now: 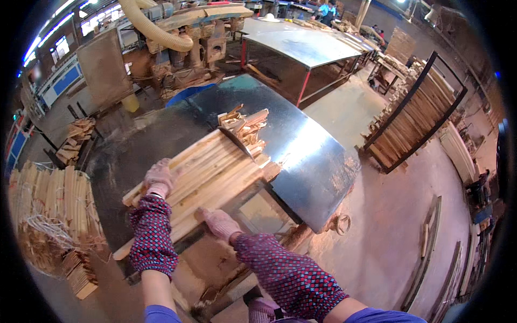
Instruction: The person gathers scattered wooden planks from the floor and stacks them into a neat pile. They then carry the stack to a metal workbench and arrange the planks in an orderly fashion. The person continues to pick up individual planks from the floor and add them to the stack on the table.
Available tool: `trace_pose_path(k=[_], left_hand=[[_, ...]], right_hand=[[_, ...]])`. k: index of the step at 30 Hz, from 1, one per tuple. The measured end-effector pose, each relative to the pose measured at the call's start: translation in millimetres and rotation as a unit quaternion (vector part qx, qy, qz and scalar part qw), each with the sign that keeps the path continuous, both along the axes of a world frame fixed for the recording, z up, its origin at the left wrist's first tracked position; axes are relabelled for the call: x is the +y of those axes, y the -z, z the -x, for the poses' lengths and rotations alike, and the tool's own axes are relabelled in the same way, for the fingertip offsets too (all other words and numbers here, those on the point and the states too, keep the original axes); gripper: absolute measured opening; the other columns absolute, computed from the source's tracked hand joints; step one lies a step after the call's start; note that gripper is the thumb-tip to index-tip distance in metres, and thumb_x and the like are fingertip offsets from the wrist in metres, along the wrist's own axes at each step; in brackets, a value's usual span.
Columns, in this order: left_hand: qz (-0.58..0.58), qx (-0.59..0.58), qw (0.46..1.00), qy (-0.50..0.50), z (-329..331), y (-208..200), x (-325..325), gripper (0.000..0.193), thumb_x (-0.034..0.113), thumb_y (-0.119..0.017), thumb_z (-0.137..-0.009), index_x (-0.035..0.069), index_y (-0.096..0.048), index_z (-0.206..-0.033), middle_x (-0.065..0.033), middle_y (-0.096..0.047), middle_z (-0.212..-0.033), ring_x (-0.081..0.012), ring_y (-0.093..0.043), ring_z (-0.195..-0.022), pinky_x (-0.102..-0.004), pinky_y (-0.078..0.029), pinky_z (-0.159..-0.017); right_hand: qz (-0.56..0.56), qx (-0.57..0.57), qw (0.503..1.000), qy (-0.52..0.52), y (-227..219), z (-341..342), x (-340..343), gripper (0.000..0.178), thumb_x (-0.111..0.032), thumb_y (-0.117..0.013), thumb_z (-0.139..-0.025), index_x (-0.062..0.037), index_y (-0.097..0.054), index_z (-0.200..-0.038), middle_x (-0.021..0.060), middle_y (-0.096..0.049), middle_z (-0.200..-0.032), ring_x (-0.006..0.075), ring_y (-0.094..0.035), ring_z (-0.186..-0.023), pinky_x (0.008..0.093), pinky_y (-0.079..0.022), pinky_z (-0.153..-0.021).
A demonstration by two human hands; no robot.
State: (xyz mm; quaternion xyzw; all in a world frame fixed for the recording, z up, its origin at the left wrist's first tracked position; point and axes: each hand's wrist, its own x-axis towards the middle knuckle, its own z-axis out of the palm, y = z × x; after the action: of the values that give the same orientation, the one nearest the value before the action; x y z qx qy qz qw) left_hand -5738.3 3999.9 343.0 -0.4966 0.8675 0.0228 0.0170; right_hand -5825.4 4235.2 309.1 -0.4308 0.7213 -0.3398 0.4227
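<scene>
Several pale wooden strips point(215, 167) lie side by side in a bundle on a dark metal machine table point(188, 113). My left hand point(160, 176), in a pinkish work glove, grips the far left edge of the bundle. On its near edge is my right hand point(219, 224), also gloved, with its fingers closed against the outermost strip. A dark, thin, curved edge like a saw blade point(237, 142) stands at the strips' far end. Just beyond it, short wood offcuts point(249, 128) are heaped. The undersides of both hands' fingers are hidden.
Left of the table stands a stack of tied wooden strips point(54, 199). A black metal rack point(414, 113) full of wood is at the right. Long boards point(425, 253) lie on the right floor. Behind are a metal-topped table point(301, 46) and a ribbed hose point(156, 29).
</scene>
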Motion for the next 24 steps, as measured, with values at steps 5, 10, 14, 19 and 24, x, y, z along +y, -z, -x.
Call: trace_pose_path(k=[5, 10, 14, 19, 24], left_hand=[[-0.011, -0.016, 1.0, -0.002, 6.2, 9.0, 4.5, 0.075, 0.067, -0.051, -0.09, 0.013, -0.047, -0.141, -0.0117, -0.054, -0.14, -0.0285, -0.053, -0.129, -0.0403, -0.043, -0.107], [-0.057, -0.019, 0.998, -0.004, 8.3, 13.1, 6.2, 0.077, 0.065, -0.051, -0.09, 0.012, -0.044, -0.144, -0.0115, -0.051, -0.145, -0.0276, -0.048, -0.134, -0.0398, -0.039, -0.111], [-0.083, -0.017, 0.996, 0.009, 4.8, 34.5, 5.4, 0.077, 0.064, -0.053, -0.09, 0.011, -0.044, -0.145, -0.0117, -0.049, -0.147, -0.028, -0.047, -0.135, -0.0396, -0.037, -0.112], [-0.181, -0.031, 0.983, 0.019, 12.1, 39.0, 5.3, 0.083, 0.065, -0.061, -0.083, 0.01, -0.045, -0.144, -0.0139, -0.052, -0.143, -0.0297, -0.05, -0.132, -0.0409, -0.041, -0.109], [-0.25, -0.011, 0.967, -0.038, -1.4, 48.1, 7.3, 0.082, 0.063, -0.063, -0.08, 0.006, -0.05, -0.138, -0.0172, -0.055, -0.139, -0.0332, -0.052, -0.129, -0.0408, -0.042, -0.108]], right_hand=[[-0.002, -0.075, 0.996, 0.05, 12.9, 6.7, 6.5, 0.063, -0.058, -0.043, -0.097, -0.0006, -0.07, -0.093, 0.0163, -0.064, -0.072, 0.0295, -0.066, -0.067, 0.041, -0.054, -0.063], [-0.072, -0.151, 0.981, 0.097, 39.2, 18.0, -1.5, 0.057, -0.05, -0.049, -0.095, 0.0022, -0.07, -0.093, 0.014, -0.068, -0.072, 0.0248, -0.068, -0.067, 0.0377, -0.053, -0.066], [-0.144, -0.359, 0.902, 0.192, 38.8, 13.4, 2.9, 0.052, -0.047, -0.056, -0.095, 0.0044, -0.067, -0.087, 0.0138, -0.065, -0.072, 0.0219, -0.063, -0.055, 0.0357, -0.05, -0.05], [-0.179, -0.356, 0.9, 0.176, 42.4, 21.5, 15.3, 0.049, -0.045, -0.058, -0.095, 0.0023, -0.068, -0.085, 0.0091, -0.064, -0.067, 0.019, -0.062, -0.054, 0.0335, -0.048, -0.048], [-0.164, -0.089, 0.98, 0.064, 54.5, 48.1, 22.3, 0.06, -0.056, -0.053, -0.091, 0.0013, -0.071, -0.094, 0.0186, -0.07, -0.076, 0.0333, -0.071, -0.073, 0.0414, -0.054, -0.069]])
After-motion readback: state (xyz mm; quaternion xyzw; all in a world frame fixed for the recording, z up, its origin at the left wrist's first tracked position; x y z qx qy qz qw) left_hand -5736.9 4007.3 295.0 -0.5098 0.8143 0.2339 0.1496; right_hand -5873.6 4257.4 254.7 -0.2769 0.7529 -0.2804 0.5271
